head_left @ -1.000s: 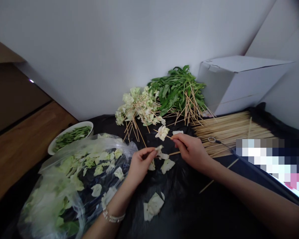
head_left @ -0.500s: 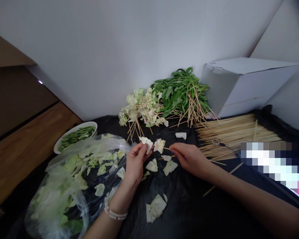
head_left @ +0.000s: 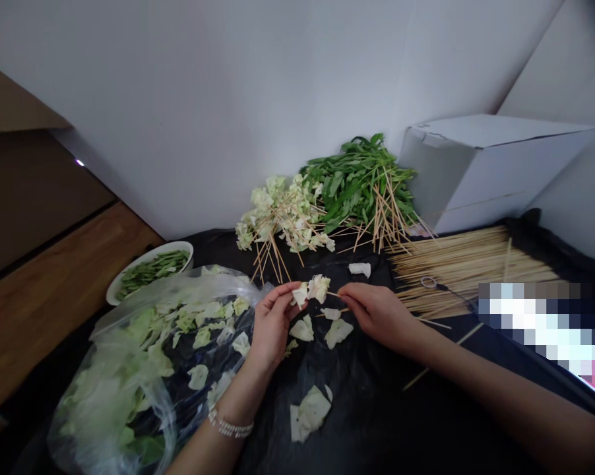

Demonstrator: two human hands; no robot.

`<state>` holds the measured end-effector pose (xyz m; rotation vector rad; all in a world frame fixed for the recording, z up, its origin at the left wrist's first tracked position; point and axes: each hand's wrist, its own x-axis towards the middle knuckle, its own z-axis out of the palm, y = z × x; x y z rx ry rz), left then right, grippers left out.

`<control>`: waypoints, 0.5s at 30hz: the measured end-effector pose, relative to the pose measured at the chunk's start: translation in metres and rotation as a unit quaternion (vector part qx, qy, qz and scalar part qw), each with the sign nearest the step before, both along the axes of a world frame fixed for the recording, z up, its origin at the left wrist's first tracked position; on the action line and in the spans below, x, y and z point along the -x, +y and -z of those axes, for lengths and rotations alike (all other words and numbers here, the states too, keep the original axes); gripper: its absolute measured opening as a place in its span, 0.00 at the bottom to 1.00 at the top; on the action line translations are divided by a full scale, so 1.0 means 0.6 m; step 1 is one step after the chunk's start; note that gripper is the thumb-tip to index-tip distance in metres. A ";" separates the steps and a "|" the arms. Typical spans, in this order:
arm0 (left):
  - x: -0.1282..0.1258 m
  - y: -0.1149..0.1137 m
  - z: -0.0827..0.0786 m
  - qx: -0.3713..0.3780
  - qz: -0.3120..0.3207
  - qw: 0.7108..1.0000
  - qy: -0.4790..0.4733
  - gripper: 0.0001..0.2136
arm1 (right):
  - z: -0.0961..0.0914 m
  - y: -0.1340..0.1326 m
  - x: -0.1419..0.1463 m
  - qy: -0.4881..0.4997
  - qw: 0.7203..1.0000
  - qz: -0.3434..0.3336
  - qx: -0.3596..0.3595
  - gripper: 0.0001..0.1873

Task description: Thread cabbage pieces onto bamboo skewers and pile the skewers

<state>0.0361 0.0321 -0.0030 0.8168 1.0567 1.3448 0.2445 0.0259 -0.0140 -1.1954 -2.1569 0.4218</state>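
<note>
Over black plastic sheeting (head_left: 376, 415), I have the right hand (head_left: 379, 311) gripping a bamboo skewer (head_left: 333, 294), the left hand (head_left: 272, 320) pinching a cabbage piece (head_left: 299, 296) beside the threaded cabbage (head_left: 319, 289).

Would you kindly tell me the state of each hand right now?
Left hand: closed, holding a pale leaf piece.
Right hand: closed, holding a skewer.

Location type: indoor food-preparation area, makeshift. Indicators: black plastic sheet (head_left: 376, 422) spread as work cover; plain pale wall (head_left: 228, 99) directly behind; bulk bamboo skewers (head_left: 456, 262) at right; skewered cabbage (head_left: 280, 220) and leafy greens (head_left: 347, 175) heaped near wall; transparent bag (head_left: 166, 412) with loose cabbage leaves (head_left: 197, 377); white bowl (head_left: 112, 295) of green vegetable pieces (head_left: 152, 273); white box (head_left: 505, 165) at far right; wood-grain surface (head_left: 80, 270) at left. Home or commercial premises: not determinable from dim, close view.
</note>
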 end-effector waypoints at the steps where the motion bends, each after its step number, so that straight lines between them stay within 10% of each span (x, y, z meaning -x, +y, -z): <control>1: 0.000 0.000 0.000 -0.005 0.000 1.000 -0.001 0.10 | 0.001 0.000 0.000 -0.008 1.000 0.002 0.002 0.13; 8: 0.006 0.003 0.013 -0.010 -0.020 0.999 0.048 0.27 | 0.006 0.001 0.000 -0.012 1.000 0.003 -0.005 0.13; 15: 0.009 0.007 0.018 -0.021 -0.033 0.996 0.083 0.18 | 0.003 0.000 0.002 0.003 1.000 -0.009 0.006 0.12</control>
